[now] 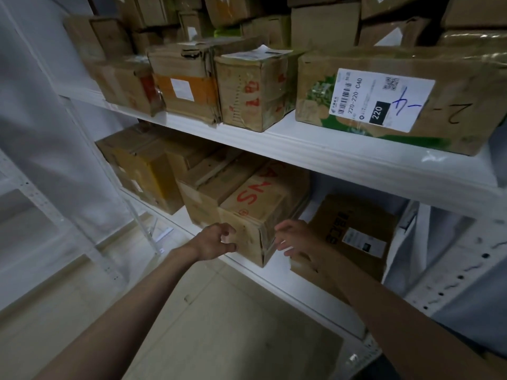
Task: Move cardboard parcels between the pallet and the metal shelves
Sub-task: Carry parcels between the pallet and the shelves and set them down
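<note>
A worn cardboard parcel with red letters (pixel 255 207) sits on the lower white metal shelf (pixel 277 272), one corner pointing at me. My left hand (pixel 216 241) is at its left front face, fingers loosely curled and spread, touching or just off the cardboard. My right hand (pixel 295 238) hovers at the parcel's right face with relaxed, spread fingers, holding nothing. A flatter brown parcel with a white label (pixel 356 237) lies right behind my right hand. No pallet is in view.
The upper shelf (pixel 315 149) carries several parcels, among them a large box with a white shipping label (pixel 397 100). More boxes (pixel 148 171) fill the lower shelf's left side. Perforated uprights (pixel 450 281) stand at the right. Beige floor (pixel 219 325) lies below.
</note>
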